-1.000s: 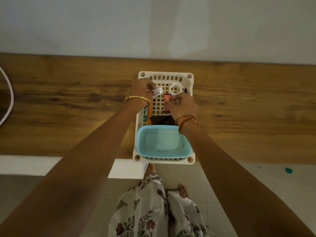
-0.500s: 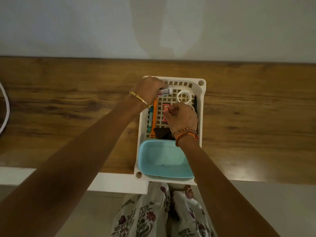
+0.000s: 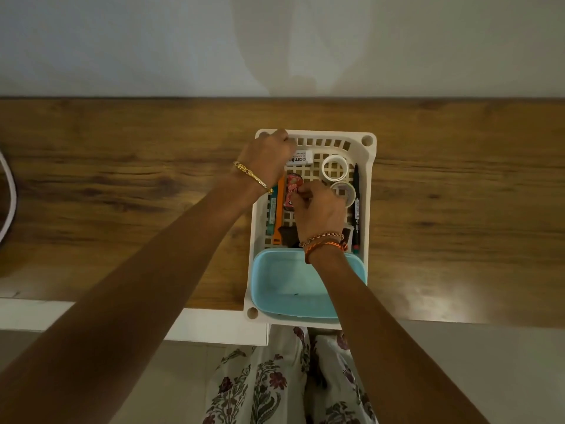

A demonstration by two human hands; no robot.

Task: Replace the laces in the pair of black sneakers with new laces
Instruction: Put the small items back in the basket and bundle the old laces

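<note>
Sneakers and laces are nowhere in view, only a bench (image 3: 122, 166) carrying a white basket (image 3: 368, 179) whose near end holds a blue tub (image 3: 290, 286). Since a second ago both hands have dropped lower into the basket's far half: the left hand (image 3: 269, 157) is curled round a white eraser (image 3: 301, 157) at the far left corner, while the right hand (image 3: 321, 209) pinches a red packet (image 3: 292, 192) on the basket floor beside two tape rolls (image 3: 334, 168). I judge this is rummaging among stationery, so relacing has not begun.
</note>
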